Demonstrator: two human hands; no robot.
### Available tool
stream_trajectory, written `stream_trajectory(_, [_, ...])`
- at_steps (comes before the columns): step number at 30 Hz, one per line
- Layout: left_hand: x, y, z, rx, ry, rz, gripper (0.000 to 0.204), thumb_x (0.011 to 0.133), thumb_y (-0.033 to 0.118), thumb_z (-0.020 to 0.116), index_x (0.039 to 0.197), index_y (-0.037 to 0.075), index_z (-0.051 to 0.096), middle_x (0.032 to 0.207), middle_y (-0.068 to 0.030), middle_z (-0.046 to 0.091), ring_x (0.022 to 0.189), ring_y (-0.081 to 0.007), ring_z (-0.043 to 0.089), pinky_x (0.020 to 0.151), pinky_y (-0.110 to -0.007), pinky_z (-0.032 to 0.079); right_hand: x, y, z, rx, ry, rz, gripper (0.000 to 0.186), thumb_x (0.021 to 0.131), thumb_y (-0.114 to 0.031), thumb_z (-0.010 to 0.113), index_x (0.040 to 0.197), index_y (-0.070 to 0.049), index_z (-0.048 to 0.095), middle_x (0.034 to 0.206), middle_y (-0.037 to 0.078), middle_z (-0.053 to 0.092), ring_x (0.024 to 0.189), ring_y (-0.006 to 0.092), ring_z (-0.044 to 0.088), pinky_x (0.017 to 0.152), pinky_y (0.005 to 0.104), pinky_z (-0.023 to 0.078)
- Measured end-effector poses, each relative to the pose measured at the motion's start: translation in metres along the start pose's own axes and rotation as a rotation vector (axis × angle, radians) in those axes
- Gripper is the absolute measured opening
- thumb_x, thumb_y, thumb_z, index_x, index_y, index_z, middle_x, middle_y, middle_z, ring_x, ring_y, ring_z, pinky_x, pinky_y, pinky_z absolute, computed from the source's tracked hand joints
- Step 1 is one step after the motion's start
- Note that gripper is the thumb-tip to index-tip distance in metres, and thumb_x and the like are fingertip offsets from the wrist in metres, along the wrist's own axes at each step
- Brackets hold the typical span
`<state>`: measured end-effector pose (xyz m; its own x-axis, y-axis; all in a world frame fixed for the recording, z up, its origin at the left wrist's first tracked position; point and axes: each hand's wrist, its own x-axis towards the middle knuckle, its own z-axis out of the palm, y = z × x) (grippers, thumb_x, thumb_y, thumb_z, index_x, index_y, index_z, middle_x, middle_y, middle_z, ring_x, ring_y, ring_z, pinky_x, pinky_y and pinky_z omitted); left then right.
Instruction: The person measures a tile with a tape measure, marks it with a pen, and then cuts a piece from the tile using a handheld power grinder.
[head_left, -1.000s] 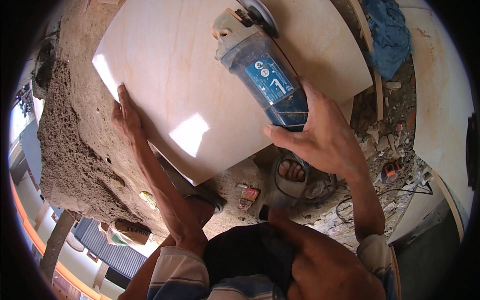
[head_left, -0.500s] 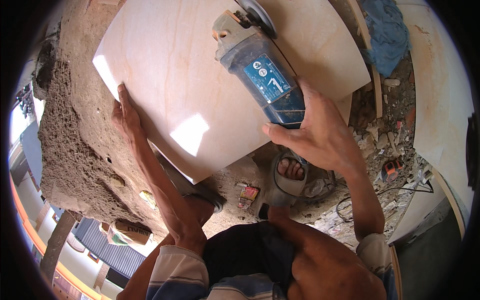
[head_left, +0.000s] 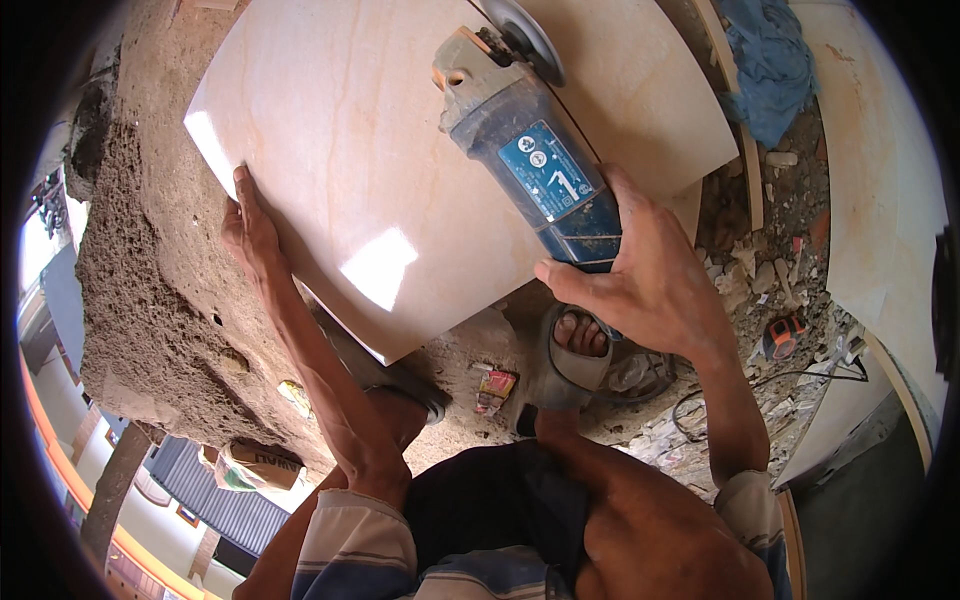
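Observation:
A large cream tile [head_left: 330, 150] with a glossy, faintly veined face lies in front of me, above my feet. My left hand [head_left: 252, 225] grips its left edge, thumb on the top face and the other fingers partly hidden at the rim. In my right hand [head_left: 655, 270] is a blue angle grinder [head_left: 540, 170], held round the rear of its body. Its grey disc [head_left: 526, 40] stands on edge at a dark straight cut line [head_left: 575, 125] in the tile. The tile's far edge runs out of the picture.
A wooden strip [head_left: 740, 130] and a blue cloth [head_left: 770, 70] lie right of the tile. Beyond them leans another pale tile [head_left: 870, 170]. Rubble, an orange-black tape measure [head_left: 783, 336] and a black cable [head_left: 740, 385] are at the right. My sandalled foot [head_left: 580, 350] is near the tile's lower edge.
My right hand and the angle grinder have shifted slightly right and down, toward me, with the disc drawn back along the cut line. My left hand and the tile stay nearly still.

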<state>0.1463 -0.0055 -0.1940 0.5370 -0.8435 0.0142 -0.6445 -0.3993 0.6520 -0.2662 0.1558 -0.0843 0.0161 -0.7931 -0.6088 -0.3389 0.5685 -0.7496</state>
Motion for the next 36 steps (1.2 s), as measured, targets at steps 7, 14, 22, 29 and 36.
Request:
stream_trajectory(7, [0.003, -0.003, 0.001, 0.015, 0.001, 0.022, 0.065, 0.101, 0.071, 0.073, 0.083, 0.009, 0.073, 0.064, -0.001, 0.065, 0.052, -0.0135, 0.055, 0.05, -0.042, 0.049, 0.004, 0.004, 0.001, -0.011, -0.018, 0.024, 0.075, 0.082, -0.039, 0.091, 0.135, 0.006, 0.062, 0.106, 0.024, 0.078, 0.095, 0.0346, 0.078, 0.091, 0.046, 0.061])
stream_trajectory(14, [0.001, 0.0, 0.001, 0.007, 0.005, 0.021, 0.065, 0.101, 0.072, 0.073, 0.079, 0.011, 0.07, 0.061, 0.0006, 0.061, 0.05, -0.0127, 0.052, 0.047, -0.041, 0.046, -0.002, 0.005, 0.0, -0.04, -0.007, 0.023, 0.074, 0.083, -0.039, 0.091, 0.135, 0.006, 0.062, 0.106, 0.024, 0.078, 0.095, 0.0348, 0.078, 0.09, 0.0461, 0.061])
stream_trajectory(22, [0.002, 0.001, 0.0, 0.01, 0.005, -0.01, 0.064, 0.101, 0.069, 0.076, 0.073, 0.013, 0.065, 0.059, 0.001, 0.058, 0.049, -0.0123, 0.047, 0.046, -0.04, 0.043, -0.005, 0.01, 0.001, -0.012, 0.024, -0.064, 0.075, 0.083, -0.038, 0.091, 0.135, 0.007, 0.062, 0.104, 0.023, 0.077, 0.092, 0.033, 0.077, 0.089, 0.0453, 0.061])
stream_trajectory(29, [0.006, -0.004, 0.001, 0.002, 0.013, 0.012, 0.063, 0.101, 0.068, 0.076, 0.072, 0.014, 0.064, 0.058, 0.0022, 0.056, 0.049, -0.0114, 0.046, 0.046, -0.04, 0.042, -0.006, 0.012, 0.002, -0.04, 0.016, -0.03, 0.075, 0.082, -0.039, 0.091, 0.134, 0.007, 0.062, 0.103, 0.023, 0.077, 0.093, 0.0341, 0.077, 0.089, 0.0458, 0.061])
stream_trajectory(36, [-0.001, 0.004, 0.0, -0.035, -0.012, -0.01, 0.06, 0.101, 0.068, 0.076, 0.079, 0.012, 0.07, 0.061, 0.0019, 0.06, 0.05, -0.0112, 0.048, 0.047, -0.04, 0.044, -0.009, 0.014, 0.001, -0.015, -0.007, 0.004, 0.075, 0.083, -0.038, 0.091, 0.135, 0.008, 0.062, 0.105, 0.024, 0.077, 0.094, 0.0341, 0.077, 0.09, 0.0458, 0.061])
